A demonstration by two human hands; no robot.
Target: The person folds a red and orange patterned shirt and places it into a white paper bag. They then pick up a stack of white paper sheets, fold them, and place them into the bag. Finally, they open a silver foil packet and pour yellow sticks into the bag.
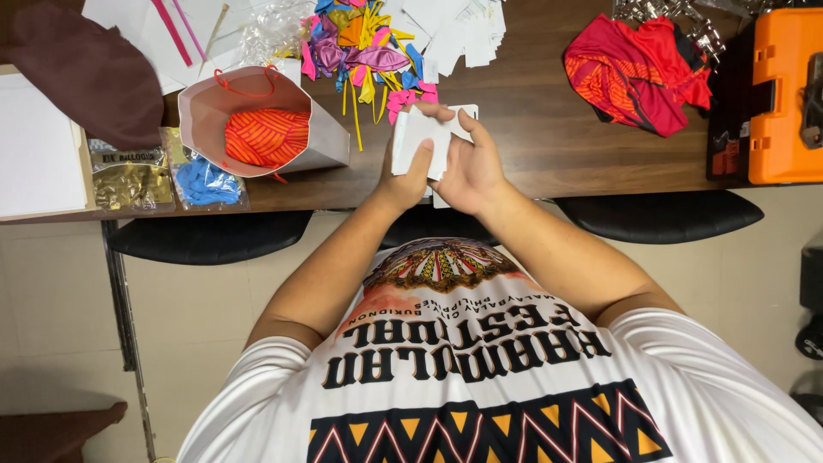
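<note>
While both hands meet over the near edge of the bench (549, 146), I log the left hand (410, 176) and right hand (467, 163) clamped together on a white folded paper piece (420, 137), fingers wrapped round it, held just above the wood. Its lower half is covered by my palms, so I cannot tell the shape or whether it is one sheet or several.

To the left, a white gift bag (257, 120) lies tipped on its side, mouth facing me, orange striped cloth (267, 135) inside, only partly seen. Beside it sit two clear packets (167, 176), one gold, one blue; contents hard to make out. A pile of coloured balloons (360, 43) sits behind the hands, cut off at the top edge. A red and orange garment (639, 73) lies crumpled to the right, and an orange case (784, 94) is cropped by the frame edge. Black seat cushions (660, 214) show below the bench.
</note>
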